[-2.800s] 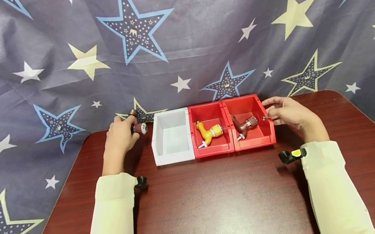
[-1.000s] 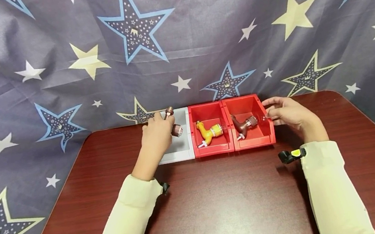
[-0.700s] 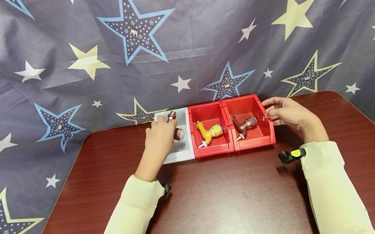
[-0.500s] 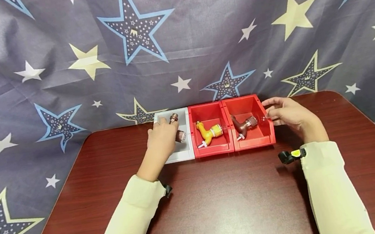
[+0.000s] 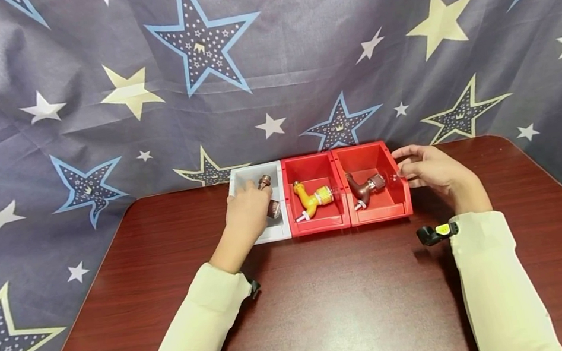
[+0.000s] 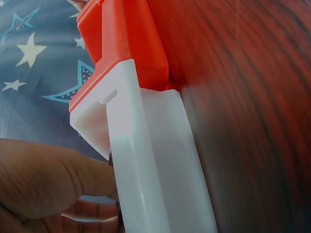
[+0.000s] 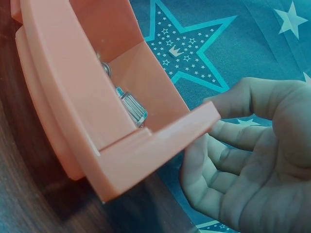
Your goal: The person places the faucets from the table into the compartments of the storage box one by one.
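Note:
Three open-fronted bins stand side by side: a white bin (image 5: 274,234), a middle red bin (image 5: 320,224) and a right red bin (image 5: 380,214). My left hand (image 5: 246,210) reaches down into the white bin, gripping a brown tap (image 5: 263,181); its threaded end and ribbed knob show past the fingers. In the left wrist view the bin's white wall (image 6: 141,160) hides the tap and fingertips. A yellow tap (image 5: 309,198) lies in the middle bin, another brown tap (image 5: 364,189) in the right one. My right hand (image 5: 434,172) pinches the right bin's outer side wall (image 7: 194,121).
The bins stand near the far edge of the dark wooden table (image 5: 331,300), close to a grey star-patterned cloth (image 5: 265,64) behind. Each sleeve carries a black wrist camera, such as the right camera (image 5: 432,234).
My left hand has carried the brown tap rightward from beside the white bin, over its rim and down into it. My right hand has stayed on the right red bin's wall.

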Available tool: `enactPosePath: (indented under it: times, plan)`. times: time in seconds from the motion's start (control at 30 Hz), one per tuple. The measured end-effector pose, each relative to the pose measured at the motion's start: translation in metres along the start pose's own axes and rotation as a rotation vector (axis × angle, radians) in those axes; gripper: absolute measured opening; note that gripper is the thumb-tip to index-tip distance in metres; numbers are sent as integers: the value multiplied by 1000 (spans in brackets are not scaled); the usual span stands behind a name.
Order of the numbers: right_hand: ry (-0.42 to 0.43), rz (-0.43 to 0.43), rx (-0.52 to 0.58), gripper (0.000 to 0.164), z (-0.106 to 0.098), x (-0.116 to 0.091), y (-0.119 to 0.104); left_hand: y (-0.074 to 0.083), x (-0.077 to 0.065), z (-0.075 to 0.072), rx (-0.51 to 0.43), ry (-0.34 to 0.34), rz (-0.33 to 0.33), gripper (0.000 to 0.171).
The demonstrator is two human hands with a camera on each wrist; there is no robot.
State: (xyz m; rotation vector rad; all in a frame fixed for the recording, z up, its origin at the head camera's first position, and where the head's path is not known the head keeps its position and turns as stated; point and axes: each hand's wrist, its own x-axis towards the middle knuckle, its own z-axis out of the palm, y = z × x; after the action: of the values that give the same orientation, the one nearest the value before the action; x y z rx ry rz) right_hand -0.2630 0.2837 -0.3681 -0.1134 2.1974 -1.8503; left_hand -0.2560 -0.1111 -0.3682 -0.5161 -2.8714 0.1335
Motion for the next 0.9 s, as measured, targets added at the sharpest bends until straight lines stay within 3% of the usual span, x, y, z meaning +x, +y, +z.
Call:
enactPosePath:
  times: [0.33,0.63,0.9]
  plan:
    - [0,3,14,54,1,0,-2,2,0,7,16,-60,19,20]
    - [4,3,-1,53,0,2,-1,-2,2,10,6,-127,43,30]
    - [2,3,-8,54,0,0,-1,-5,4,12,1,-106,93,31]
